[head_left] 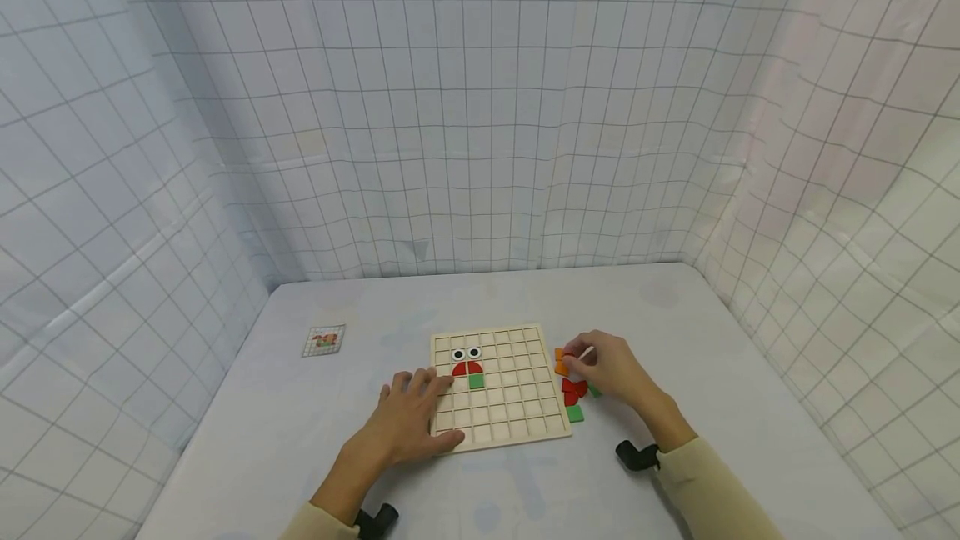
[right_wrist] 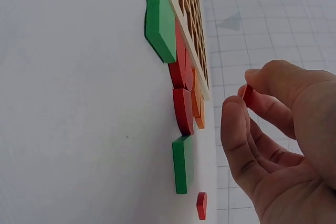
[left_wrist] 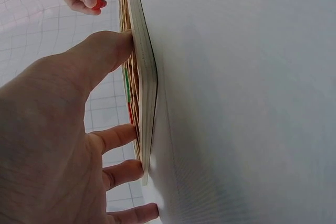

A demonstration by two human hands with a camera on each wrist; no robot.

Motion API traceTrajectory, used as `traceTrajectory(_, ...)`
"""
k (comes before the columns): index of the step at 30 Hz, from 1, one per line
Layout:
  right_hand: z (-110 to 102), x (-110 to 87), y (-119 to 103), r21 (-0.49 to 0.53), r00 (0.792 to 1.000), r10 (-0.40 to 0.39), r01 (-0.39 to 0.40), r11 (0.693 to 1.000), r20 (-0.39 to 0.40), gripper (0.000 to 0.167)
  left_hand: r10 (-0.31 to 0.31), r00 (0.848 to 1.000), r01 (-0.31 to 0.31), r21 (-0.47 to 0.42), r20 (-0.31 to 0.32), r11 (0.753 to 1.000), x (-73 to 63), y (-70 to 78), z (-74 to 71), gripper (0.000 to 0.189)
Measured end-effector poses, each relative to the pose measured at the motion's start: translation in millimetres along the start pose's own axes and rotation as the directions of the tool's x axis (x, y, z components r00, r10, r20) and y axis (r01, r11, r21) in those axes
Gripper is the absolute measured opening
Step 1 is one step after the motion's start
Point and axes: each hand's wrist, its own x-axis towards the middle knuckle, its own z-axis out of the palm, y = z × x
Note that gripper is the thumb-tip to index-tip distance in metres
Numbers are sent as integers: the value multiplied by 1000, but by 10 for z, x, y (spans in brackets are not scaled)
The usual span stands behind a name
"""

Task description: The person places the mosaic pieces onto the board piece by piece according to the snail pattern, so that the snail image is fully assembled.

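A pale wooden grid board (head_left: 517,390) lies on the table. My left hand (head_left: 405,419) rests on its left edge, fingers spread, with the thumb on the near left corner. Two eye tiles (head_left: 474,352), two red curved tiles (head_left: 476,367) and a green square tile (head_left: 476,381) sit in the board's cells. To the right of the board, my right hand (head_left: 611,365) pinches a small red piece (right_wrist: 248,95) between thumb and fingertips, raised above the table. Below it lie loose red tiles (right_wrist: 183,111), orange tiles (right_wrist: 196,95) and green tiles (right_wrist: 160,22).
A small picture card (head_left: 324,341) with a gridded coloured design lies at the table's left. Another small red piece (right_wrist: 201,205) lies apart from the loose tiles. White grid-patterned curtains (head_left: 480,107) stand behind and at both sides of the table.
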Motion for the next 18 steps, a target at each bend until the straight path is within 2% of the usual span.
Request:
traceTrajectory(8,42,-13,-83,51,999,-47,46,998,8,15,2,1000,-2,-5,8,1000,1,-11,-2,90)
traceTrajectory(18,137,-23,-173,38,981,-193,192,981,33,18,-19,1000,20,-24,24,1000,-15,20,-27,89)
